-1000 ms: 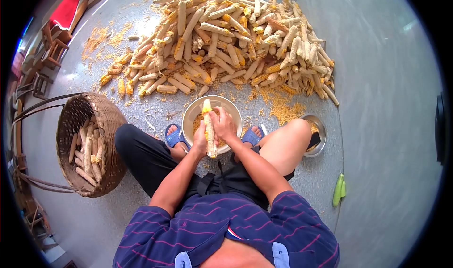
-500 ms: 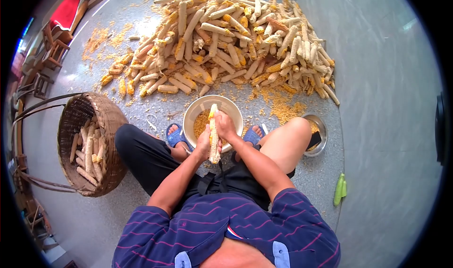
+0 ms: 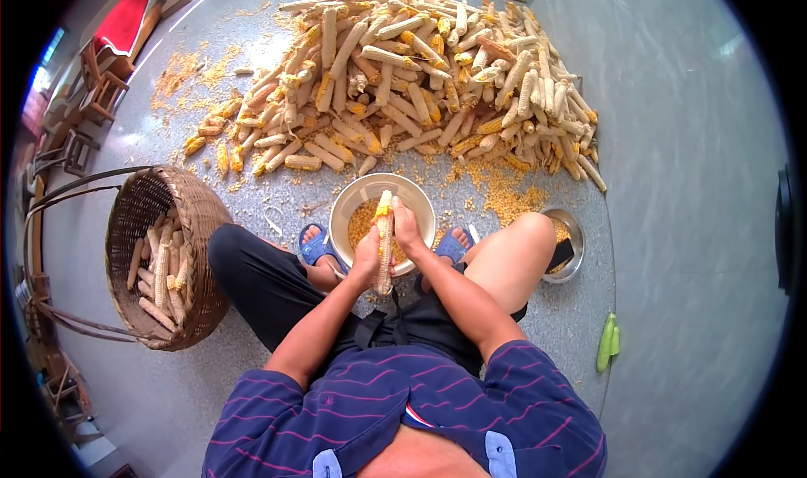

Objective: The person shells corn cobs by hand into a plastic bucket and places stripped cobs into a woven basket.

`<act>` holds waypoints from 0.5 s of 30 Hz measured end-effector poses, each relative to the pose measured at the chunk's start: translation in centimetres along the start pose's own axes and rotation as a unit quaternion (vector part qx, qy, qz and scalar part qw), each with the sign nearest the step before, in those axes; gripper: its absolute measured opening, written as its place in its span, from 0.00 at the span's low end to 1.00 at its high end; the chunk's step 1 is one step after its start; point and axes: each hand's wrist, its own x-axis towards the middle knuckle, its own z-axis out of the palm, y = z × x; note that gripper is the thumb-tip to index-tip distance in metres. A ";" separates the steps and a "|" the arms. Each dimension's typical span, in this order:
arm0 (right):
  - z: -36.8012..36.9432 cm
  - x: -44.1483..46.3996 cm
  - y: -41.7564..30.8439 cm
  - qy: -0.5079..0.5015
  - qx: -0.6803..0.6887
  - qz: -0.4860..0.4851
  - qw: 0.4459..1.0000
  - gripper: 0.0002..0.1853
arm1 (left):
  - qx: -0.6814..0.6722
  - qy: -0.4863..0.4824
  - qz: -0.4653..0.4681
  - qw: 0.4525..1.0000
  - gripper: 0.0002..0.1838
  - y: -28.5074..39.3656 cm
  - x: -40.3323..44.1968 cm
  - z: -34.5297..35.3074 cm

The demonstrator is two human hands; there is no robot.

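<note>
A corn cob (image 3: pixel 384 247), pale and mostly bare with some yellow kernels near its top end, stands lengthwise between my two hands. My left hand (image 3: pixel 366 255) is wrapped round its lower half. Against the upper part, on the right side, my right hand (image 3: pixel 408 228) presses with its fingers closed. Both hands are over the near part of a pale round basin (image 3: pixel 426 205), which holds loose yellow kernels (image 3: pixel 361 219). Beyond the basin lies a large heap of corn cobs (image 3: pixel 403 74), mostly stripped, some with yellow kernels.
A woven basket (image 3: pixel 202 251) holding bare cobs stands at the left. By my right knee is a metal bowl (image 3: pixel 577 264) with kernels and a dark object. Green pods (image 3: pixel 606 343) lie at the right. Kernels are scattered near the heap. Wooden chairs (image 3: pixel 102 87) stand at the upper left.
The cob has shifted slightly with both hands and stands more upright than half a second ago. The whole view has also moved a little.
</note>
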 end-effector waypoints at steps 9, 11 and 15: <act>-0.5 0.0 0.1 -0.032 -0.288 -0.221 0.931 0.19 | -0.060 -0.056 -0.027 0.996 0.27 -0.7 0.1 -0.8; -0.5 -0.3 0.1 -0.037 -0.299 -0.237 0.924 0.18 | -0.058 -0.068 -0.018 0.996 0.28 -0.7 0.1 -1.2; -0.3 -0.8 -0.2 -0.032 -0.315 -0.289 0.903 0.17 | -0.123 -0.080 -0.052 0.988 0.27 -0.1 -0.4 -0.9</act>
